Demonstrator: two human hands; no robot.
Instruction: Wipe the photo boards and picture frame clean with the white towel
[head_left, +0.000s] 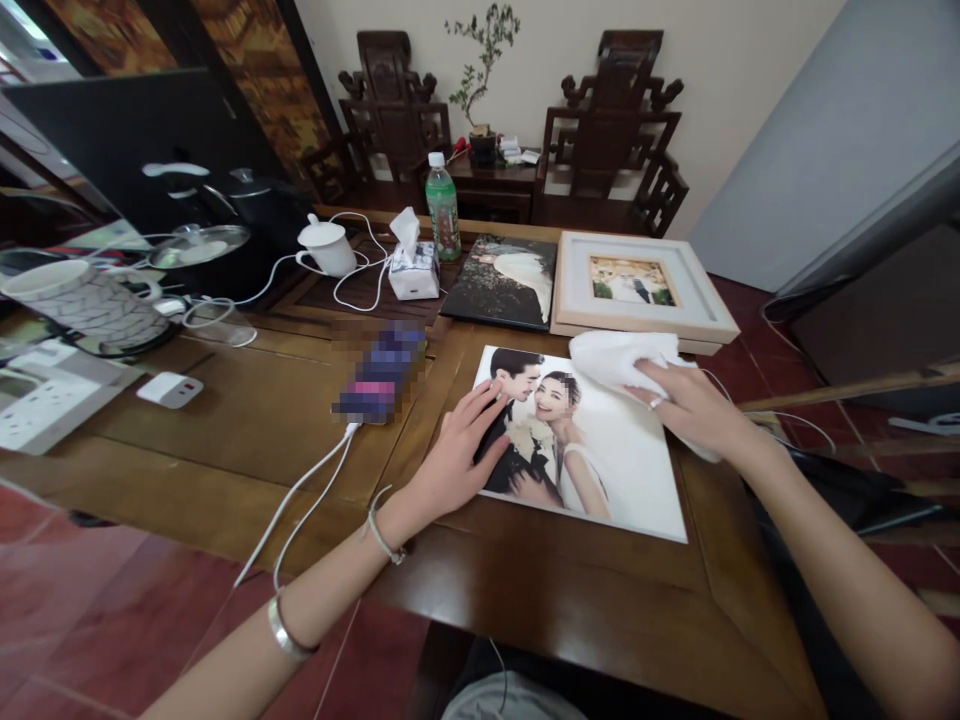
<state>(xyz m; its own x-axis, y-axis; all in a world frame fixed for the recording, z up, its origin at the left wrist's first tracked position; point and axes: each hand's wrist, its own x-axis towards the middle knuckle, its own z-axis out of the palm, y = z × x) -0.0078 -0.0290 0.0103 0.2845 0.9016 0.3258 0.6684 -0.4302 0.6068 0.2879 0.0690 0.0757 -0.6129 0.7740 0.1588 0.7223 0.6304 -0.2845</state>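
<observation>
A wedding photo panel [622, 480] lies flat on the wooden table, picture side up. My left hand [466, 445] rests on its left edge with fingers stretched out and spread, holding nothing. At the panel's upper right corner, my right hand [686, 405] grips a white tissue [622, 362], which is bunched up and touches the panel's surface. Part of the panel's top right is hidden beneath the tissue and hand. Just behind it lie a dark photo panel [499, 280] and a pale framed picture [686, 285].
Left of the panel a phone [382, 375] lies plugged into a white cable [300, 490]. Further back stand a tissue box [415, 275], a green-labelled bottle [442, 210] and a lidded white cup [328, 248]. A patterned mug [90, 305] and power strip [56, 400] sit far left.
</observation>
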